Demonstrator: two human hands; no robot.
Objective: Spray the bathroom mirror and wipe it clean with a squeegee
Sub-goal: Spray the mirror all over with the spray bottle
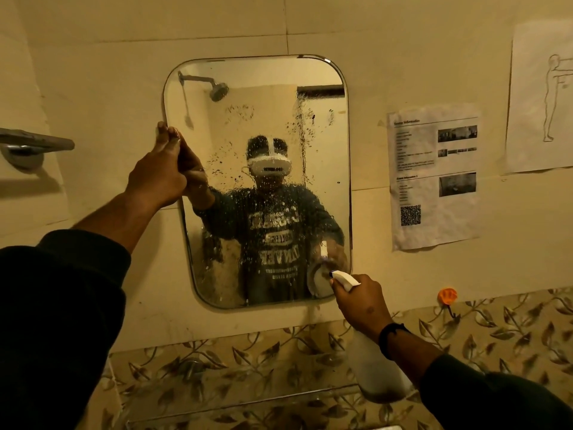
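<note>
Glossy glass mirror, mid-frame, beaded with wet droplets. Translucent plastic spray bottle, lower right, white plastic nozzle. Shiny metal rail at left edge. Matt crinkled paper sheets, right. Smooth glazed leaf-patterned tiles along bottom.

One mirror, one spray bottle, two paper sheets on the wall, one orange hook, two hands.

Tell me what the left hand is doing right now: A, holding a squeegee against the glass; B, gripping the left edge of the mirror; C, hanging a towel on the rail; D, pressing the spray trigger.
B: the left hand grips the left edge of the mirror, while the right hand holds the spray bottle.
</note>
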